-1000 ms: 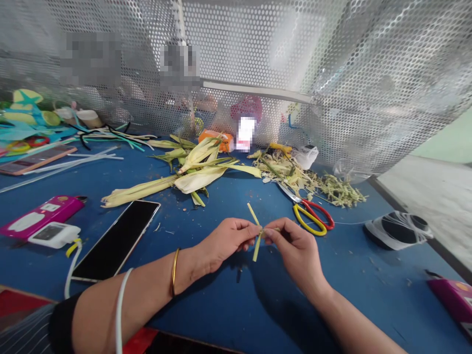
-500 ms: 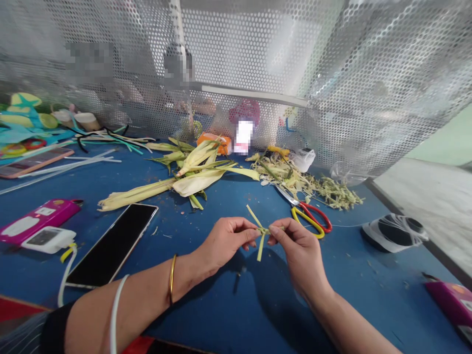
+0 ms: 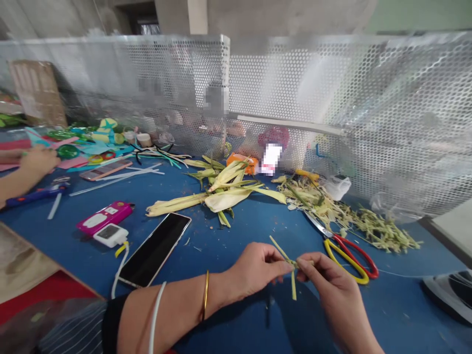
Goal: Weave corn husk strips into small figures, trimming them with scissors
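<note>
Between my hands, over the blue table, is a thin pale-green corn husk strip (image 3: 294, 286), crossed or knotted where my fingertips meet. My left hand (image 3: 260, 268) pinches it from the left, thumb against forefinger. From the right, my right hand (image 3: 324, 278) pinches the same piece close to the crossing. One end sticks up to the far left and another hangs down. Scissors (image 3: 350, 258) with one red and one yellow handle lie just beyond my right hand. Farther back are corn husks (image 3: 226, 189) and a heap of shredded husk bits (image 3: 339, 211).
A black-screened phone (image 3: 157, 250) lies left of my hands, by a magenta device (image 3: 106, 216) with a white cable. A co-worker's hand (image 3: 39, 160) is at far left, near a blue glue gun (image 3: 37, 194). A perforated metal screen (image 3: 280, 83) borders the table's back.
The view has tilted up and turned left, bringing the co-worker's hand and the screen's top edge into sight. My hands keep the same pinch on the strip.
</note>
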The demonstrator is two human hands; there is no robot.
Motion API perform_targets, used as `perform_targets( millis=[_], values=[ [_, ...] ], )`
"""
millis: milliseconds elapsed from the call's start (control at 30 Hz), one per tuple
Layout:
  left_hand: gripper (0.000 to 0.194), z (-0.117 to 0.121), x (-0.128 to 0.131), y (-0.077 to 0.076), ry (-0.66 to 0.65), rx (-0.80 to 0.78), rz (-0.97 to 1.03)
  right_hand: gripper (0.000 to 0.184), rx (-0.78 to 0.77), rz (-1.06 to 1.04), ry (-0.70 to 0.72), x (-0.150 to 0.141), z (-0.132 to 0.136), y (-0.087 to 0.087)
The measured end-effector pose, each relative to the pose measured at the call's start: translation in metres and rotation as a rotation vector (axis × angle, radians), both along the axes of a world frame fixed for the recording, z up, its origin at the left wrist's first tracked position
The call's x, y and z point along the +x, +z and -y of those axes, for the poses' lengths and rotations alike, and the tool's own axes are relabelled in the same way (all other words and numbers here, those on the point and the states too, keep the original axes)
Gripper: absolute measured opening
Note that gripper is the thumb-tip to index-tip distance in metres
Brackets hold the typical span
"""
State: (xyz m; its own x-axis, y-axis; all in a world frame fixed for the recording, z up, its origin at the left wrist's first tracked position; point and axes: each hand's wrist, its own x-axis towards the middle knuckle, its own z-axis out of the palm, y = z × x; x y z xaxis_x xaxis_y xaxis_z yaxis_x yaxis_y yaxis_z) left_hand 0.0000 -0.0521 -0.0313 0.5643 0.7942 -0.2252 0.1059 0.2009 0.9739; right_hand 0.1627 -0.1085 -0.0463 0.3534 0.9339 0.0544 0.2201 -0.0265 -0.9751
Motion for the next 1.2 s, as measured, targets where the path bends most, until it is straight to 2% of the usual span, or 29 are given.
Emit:
perform_targets(
  millis=[100, 233, 333, 433, 500, 633, 667, 767, 933, 1033, 1200],
  values=[
    [0.025, 0.001, 0.0, 0.001, 0.033, 0.06, -0.02, 0.034, -0.006, -0.063, -0.016, -0.001, -0.002, -0.003],
    [0.029, 0.0, 0.0, 0.002, 0.011, 0.008, 0.014, 0.036, -0.076, -0.218, 0.042, 0.002, -0.006, -0.005],
    [0.025, -0.004, 0.0, -0.004, 0.01, 0.069, -0.068, 0.038, -0.112, -0.152, 0.094, 0.007, -0.011, -0.009],
    [0.032, -0.009, -0.004, -0.008, 0.108, 0.3, -0.247, 0.035, -0.058, 0.117, 0.123, 0.01, -0.014, -0.014],
    [0.036, -0.01, -0.008, -0.004, 0.152, 0.495, -0.333, 0.029, 0.024, 0.333, 0.12, 0.011, -0.014, -0.015],
    [0.017, -0.002, -0.015, 0.017, 0.158, 0.72, -0.359, 0.021, 0.22, 0.697, 0.02, 0.007, -0.01, -0.012],
    [0.013, 0.001, -0.017, 0.023, 0.147, 0.757, -0.393, 0.02, 0.25, 0.731, 0.011, 0.006, -0.008, -0.011],
    [0.036, 0.012, -0.024, 0.033, 0.044, 0.918, -0.477, 0.017, 0.295, 0.749, 0.015, 0.003, -0.004, -0.009],
    [0.039, 0.024, -0.041, 0.027, 0.08, 1.344, -0.461, 0.015, 0.313, 0.755, 0.049, 0.0, -0.001, -0.008],
    [0.04, 0.028, -0.052, 0.023, 0.147, 1.425, -0.435, 0.015, 0.3, 0.754, 0.065, -0.001, 0.0, -0.007],
    [0.043, 0.028, -0.062, 0.017, 0.219, 1.419, -0.335, 0.017, 0.266, 0.749, 0.072, -0.002, 0.0, -0.006]
  ],
)
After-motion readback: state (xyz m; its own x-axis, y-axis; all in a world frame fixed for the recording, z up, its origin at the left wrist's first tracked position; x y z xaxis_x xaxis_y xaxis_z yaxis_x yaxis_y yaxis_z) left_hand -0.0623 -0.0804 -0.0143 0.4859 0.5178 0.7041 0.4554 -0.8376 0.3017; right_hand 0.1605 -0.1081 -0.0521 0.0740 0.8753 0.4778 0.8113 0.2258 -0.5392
